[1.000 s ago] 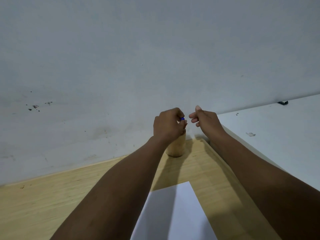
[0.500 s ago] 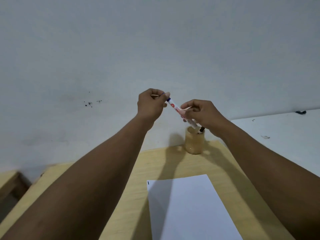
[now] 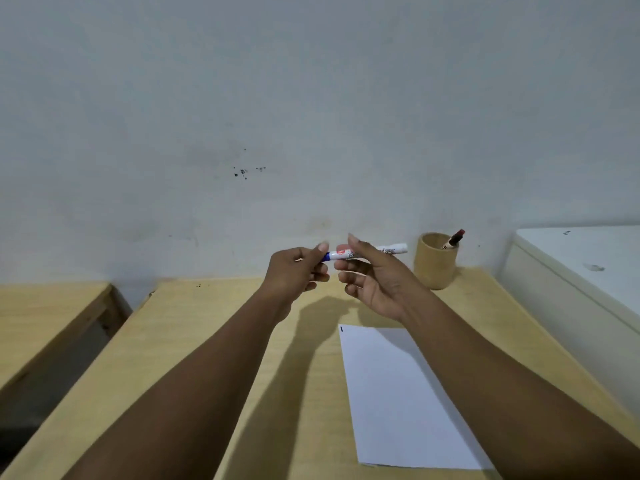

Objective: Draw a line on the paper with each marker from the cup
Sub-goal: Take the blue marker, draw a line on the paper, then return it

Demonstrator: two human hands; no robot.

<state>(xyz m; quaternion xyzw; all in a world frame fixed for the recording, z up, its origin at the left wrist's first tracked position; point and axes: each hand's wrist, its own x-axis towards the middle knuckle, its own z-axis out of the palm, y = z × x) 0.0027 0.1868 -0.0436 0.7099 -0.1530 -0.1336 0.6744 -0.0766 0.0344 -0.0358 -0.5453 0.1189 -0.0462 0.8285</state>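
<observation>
one head-worn wide-angle view looks forward and slightly down over the pale wooden table (image 3: 194, 341), close to both forearms, facing the grey-white wall (image 3: 311, 98).

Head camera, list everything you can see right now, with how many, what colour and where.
Marker: one, white with blue cap, held level between both hands.
Marker in cup: one, red-tipped, leaning right.
Cup: one, tan, back of the desk.
Paper: one, white, on the desk with a small dark mark at its top-left corner.
Desk: one, light wood.
Left hand: pinches the cap end.
Right hand: grips the barrel.
</observation>
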